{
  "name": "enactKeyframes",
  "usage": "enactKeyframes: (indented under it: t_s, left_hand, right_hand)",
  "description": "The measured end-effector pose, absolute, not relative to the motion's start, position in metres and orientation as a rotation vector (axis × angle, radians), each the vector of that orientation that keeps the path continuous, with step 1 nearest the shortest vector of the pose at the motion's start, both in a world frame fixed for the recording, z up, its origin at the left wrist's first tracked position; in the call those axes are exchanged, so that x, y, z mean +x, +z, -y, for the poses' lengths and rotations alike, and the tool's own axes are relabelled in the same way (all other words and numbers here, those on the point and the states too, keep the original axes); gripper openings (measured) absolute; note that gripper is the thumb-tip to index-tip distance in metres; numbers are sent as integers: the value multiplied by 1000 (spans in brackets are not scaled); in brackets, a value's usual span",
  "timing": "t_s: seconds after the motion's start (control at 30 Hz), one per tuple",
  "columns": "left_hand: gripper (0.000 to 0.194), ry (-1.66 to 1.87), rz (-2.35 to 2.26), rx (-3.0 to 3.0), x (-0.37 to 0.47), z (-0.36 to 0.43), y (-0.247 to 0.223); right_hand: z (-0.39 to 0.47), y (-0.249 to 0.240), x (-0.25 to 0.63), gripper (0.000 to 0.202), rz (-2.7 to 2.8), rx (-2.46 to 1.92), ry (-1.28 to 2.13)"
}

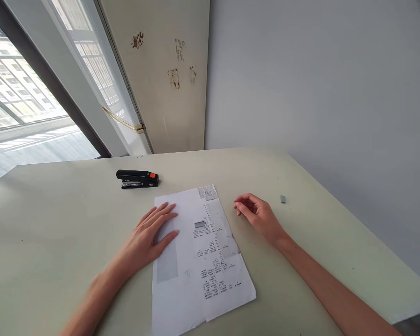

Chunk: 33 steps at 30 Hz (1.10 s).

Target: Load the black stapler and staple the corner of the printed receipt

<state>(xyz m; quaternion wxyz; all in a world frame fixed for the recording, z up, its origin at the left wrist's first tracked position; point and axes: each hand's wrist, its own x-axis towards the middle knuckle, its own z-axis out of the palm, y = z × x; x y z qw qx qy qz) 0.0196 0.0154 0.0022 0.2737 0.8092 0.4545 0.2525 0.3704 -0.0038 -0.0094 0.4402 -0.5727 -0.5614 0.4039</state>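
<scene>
My left hand (156, 229) lies with its fingers spread on the left edge of some printed white paper sheets (192, 294). To the right of the sheets, my right hand (254, 211) is over the table with its fingers curled together; whether anything small is between them is hidden. A small grey strip (199, 224), like a row of staples, rests on the paper. Another small grey piece (283, 199) is on the table to the right of my right hand. Beyond the paper, at its upper left, is a black stapler (137, 179) with an orange-red patch.
The pale table (63, 224) reaches a grey wall (318, 84) at the right. Behind it stand a beige panel (175, 112) with peeled brown marks and a door handle (123, 122). A window is at the upper left.
</scene>
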Motion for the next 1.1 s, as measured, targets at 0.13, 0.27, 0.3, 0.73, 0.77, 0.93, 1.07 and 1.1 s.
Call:
enactKeyframes:
  t_s: [0.13, 0.27, 0.3, 0.73, 0.77, 0.93, 1.07, 1.1]
  left_hand:
    - [50, 666, -1241, 2106, 2, -10, 5]
    - [51, 792, -1371, 2006, -32, -1, 7]
    - [52, 819, -1423, 2010, -41, 2, 8]
    - [45, 698, -1972, 1948, -113, 2, 12]
    - [45, 676, -1992, 1951, -115, 1, 12]
    - [51, 444, -2127, 2065, -120, -4, 12]
    - [48, 466, -2150, 2190, -104, -8, 19]
    - [48, 519, -2133, 2238, -96, -12, 23]
  right_hand:
    - [5, -10, 370, 33, 1397, -1425, 983]
    - [7, -11, 369, 32, 1415, -1439, 973]
    - [7, -11, 369, 31, 1416, -1438, 976]
    - [5, -17, 371, 24, 1434, -1401, 983]
    - [5, -17, 371, 24, 1437, -1403, 979]
    - [7, -13, 370, 24, 1452, -1435, 971]
    - [8, -11, 368, 24, 1462, -1466, 958]
    - [9, -11, 368, 24, 1462, -1467, 957]
